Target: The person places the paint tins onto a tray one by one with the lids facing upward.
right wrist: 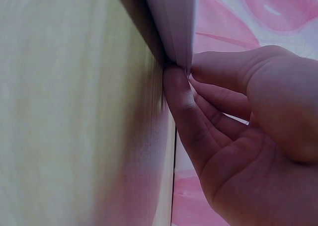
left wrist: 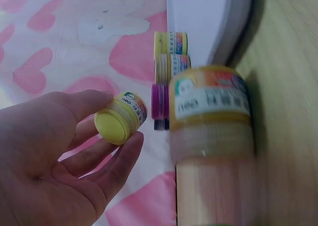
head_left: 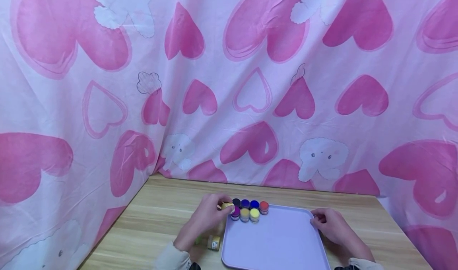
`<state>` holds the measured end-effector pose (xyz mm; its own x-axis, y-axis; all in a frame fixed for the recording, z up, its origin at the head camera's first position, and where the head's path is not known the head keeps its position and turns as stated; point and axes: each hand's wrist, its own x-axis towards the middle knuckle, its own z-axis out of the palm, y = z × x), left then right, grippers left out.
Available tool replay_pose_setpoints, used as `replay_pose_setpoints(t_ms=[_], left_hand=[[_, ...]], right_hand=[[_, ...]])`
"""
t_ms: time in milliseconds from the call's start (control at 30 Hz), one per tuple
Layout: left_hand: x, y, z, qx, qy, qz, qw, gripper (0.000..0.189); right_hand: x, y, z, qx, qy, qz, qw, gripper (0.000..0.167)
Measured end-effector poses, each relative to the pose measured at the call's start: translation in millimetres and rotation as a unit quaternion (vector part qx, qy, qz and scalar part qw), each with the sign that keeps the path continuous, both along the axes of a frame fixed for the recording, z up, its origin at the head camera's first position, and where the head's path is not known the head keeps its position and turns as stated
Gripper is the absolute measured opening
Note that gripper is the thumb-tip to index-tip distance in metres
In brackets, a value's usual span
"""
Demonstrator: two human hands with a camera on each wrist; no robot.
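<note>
My left hand (head_left: pixel 206 215) pinches a small paint jar with a yellow lid (left wrist: pixel 113 127) between thumb and fingers, tilted, over the far left corner of a lilac tray (head_left: pixel 275 242). Beside it on the tray stand several similar jars in two rows: black (head_left: pixel 236 202), violet-blue (head_left: pixel 245 203), blue (head_left: pixel 254 204) and red-orange (head_left: pixel 264 207) behind, magenta (head_left: pixel 235 212), ochre (head_left: pixel 245 214) and yellow (head_left: pixel 254 214) in front. At the tray's far right corner, my right hand (head_left: pixel 330 224) grips the rim, thumb above and a finger low against its side in the right wrist view.
Left of the tray, a gold-coloured jar (head_left: pixel 214 243) is on the wooden table (head_left: pixel 168 206). Something green (head_left: pixel 198 240) shows partly behind my left forearm. A pink heart-patterned cloth (head_left: pixel 247 103) hangs behind the table and along its sides.
</note>
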<state>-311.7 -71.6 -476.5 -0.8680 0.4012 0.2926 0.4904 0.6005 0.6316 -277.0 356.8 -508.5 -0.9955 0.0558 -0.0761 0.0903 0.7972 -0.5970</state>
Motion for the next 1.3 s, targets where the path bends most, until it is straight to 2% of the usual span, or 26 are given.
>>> replay_pose_setpoints(t_ms=[200, 500, 733, 967, 1200, 1300], left_hand=[[-2.1, 16.5, 1.8, 0.001, 0.014, -0.01, 0.9999, 0.011], [-3.3, 36.6, 4.9, 0.017, -0.014, -0.022, 0.9995, 0.013], [-4.0, 45.1, 3.5, 0.014, -0.001, -0.039, 0.9991, 0.019], [-5.6, 52.2, 2.5, 0.012, -0.034, -0.068, 0.997, 0.033], [-7.0, 62.0, 1.2, 0.008, -0.014, -0.089, 0.9959, 0.033], [-8.1, 66.5, -0.2, 0.011, -0.003, -0.088, 0.9961, 0.033]], right_hand=[[1.8, 0, 1.7, 0.002, 0.019, 0.01, 0.9998, 0.031], [2.2, 2, 1.0, 0.0, 0.018, 0.009, 0.9998, 0.032], [1.7, 2, 0.3, -0.004, 0.017, 0.01, 0.9998, 0.032], [1.5, 3, -0.2, -0.004, 0.018, 0.011, 0.9998, 0.032], [1.2, 4, -1.8, -0.004, 0.018, 0.012, 0.9998, 0.032], [1.1, 3, -1.9, -0.002, 0.018, 0.013, 0.9998, 0.032]])
